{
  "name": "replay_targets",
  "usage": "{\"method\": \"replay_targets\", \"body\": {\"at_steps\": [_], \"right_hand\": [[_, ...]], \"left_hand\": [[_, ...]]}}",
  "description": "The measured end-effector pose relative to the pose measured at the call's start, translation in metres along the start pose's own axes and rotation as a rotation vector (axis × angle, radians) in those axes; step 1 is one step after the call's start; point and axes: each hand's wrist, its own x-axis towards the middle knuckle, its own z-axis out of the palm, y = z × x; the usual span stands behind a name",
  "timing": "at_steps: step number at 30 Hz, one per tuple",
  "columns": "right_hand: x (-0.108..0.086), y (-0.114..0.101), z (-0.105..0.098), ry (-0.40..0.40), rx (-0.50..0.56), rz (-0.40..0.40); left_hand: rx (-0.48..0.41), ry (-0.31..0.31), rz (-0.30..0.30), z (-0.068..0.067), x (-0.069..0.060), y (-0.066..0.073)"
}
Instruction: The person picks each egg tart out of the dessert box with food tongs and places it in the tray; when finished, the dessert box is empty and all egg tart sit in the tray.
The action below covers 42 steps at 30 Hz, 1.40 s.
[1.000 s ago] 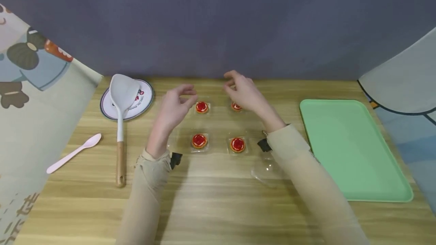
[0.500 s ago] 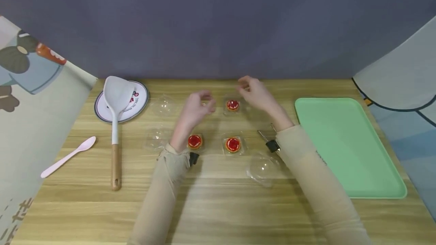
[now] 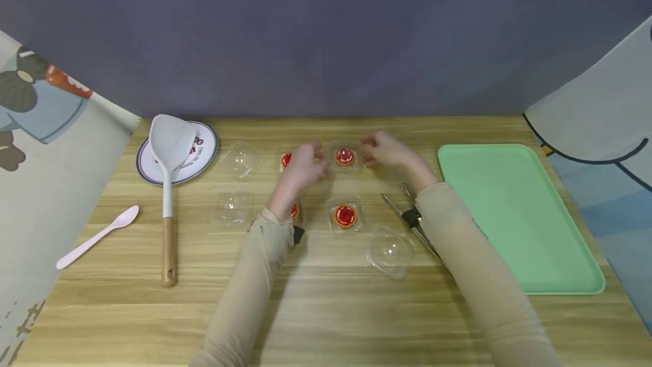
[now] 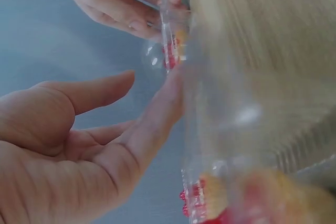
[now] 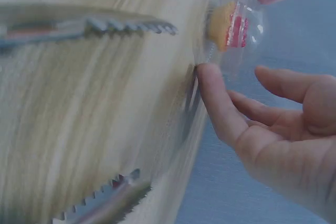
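Note:
A small red-topped tart in a clear plastic box [image 3: 344, 156] sits at the back middle, with a clear dome [image 5: 256, 29] over its top. My left hand [image 3: 304, 166] is on the box's left, fingers spread and relaxed; whether a fingertip touches it I cannot tell. On its right is my right hand [image 3: 388, 152], fingers loose, holding nothing. In the right wrist view its index fingertip [image 5: 209, 72] is at the wood surface, apart from the box. Another tart [image 3: 286, 159] is partly hidden behind my left hand. In front is an uncovered-looking tart [image 3: 345, 216], and a fourth [image 3: 295, 212] is partly covered by my left wrist.
Clear domed lids [image 3: 239, 159] lie on the left, and another lid [image 3: 390, 251] lies at front right. Metal tongs [image 3: 397, 207] lie under my right forearm. A green tray [image 3: 519, 220] is right; a white turner [image 3: 172, 143] on a plate [image 3: 206, 154] and a pink spoon [image 3: 99, 238] are left.
My left hand has moved right, from the back-left tart toward the back-right box. My right hand has shifted right, uncovering that tart. The head view has shifted slightly.

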Motion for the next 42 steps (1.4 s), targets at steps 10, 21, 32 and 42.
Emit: {"method": "replay_targets", "body": {"at_steps": [10,21,32,42], "right_hand": [[0.000,-0.001,0.004,-0.037,0.136,0.037],[-0.002,0.003,0.007,-0.010,0.131,0.040],[-0.002,0.001,0.009,-0.011,0.137,0.046],[-0.001,0.002,0.010,-0.008,0.157,0.042]], "left_hand": [[-0.014,-0.018,-0.026,0.005,0.001,0.000],[-0.102,-0.045,-0.082,0.015,0.006,-0.004],[-0.140,-0.023,-0.100,0.014,0.009,-0.007],[-0.125,0.014,-0.092,0.016,0.011,-0.007]]}}
